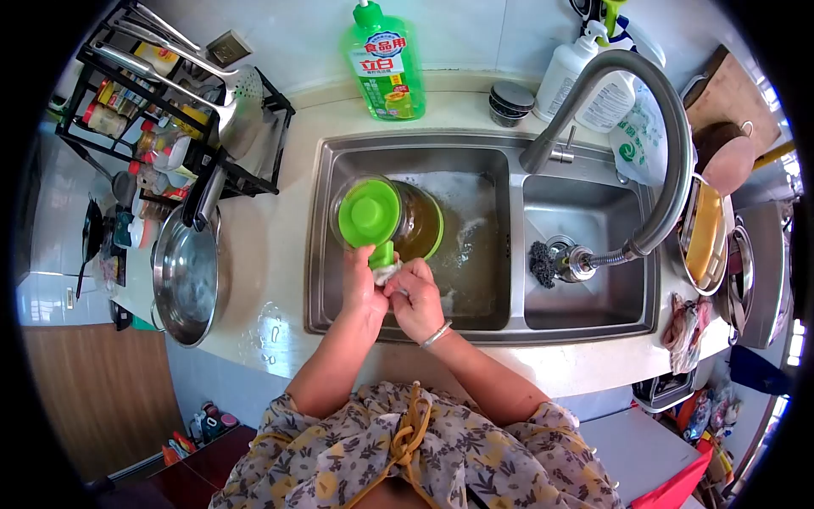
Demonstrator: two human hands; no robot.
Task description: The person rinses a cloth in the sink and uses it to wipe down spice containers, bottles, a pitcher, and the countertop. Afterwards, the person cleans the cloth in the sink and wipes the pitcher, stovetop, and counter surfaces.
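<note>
A clear container with a round green lid (370, 210) and a green handle is tilted over the left sink basin. My left hand (363, 278) is closed at the green handle, thumb lying along it. My right hand (415, 301) is closed beside it, fingers pinched on a small white cloth (387, 272) pressed against the handle's lower end. Part of the cloth is hidden by my fingers. Just right of the lid, a second round piece with a green rim (437, 229) sits in murky, foamy water.
The right basin (623, 293) holds a dark scouring pad (541, 263) and the drain strainer, with the grey faucet (670, 127) arching above. A green detergent bottle (386, 68) stands behind the sink. At left are a steel pot (185, 284) and a spice rack (275, 110).
</note>
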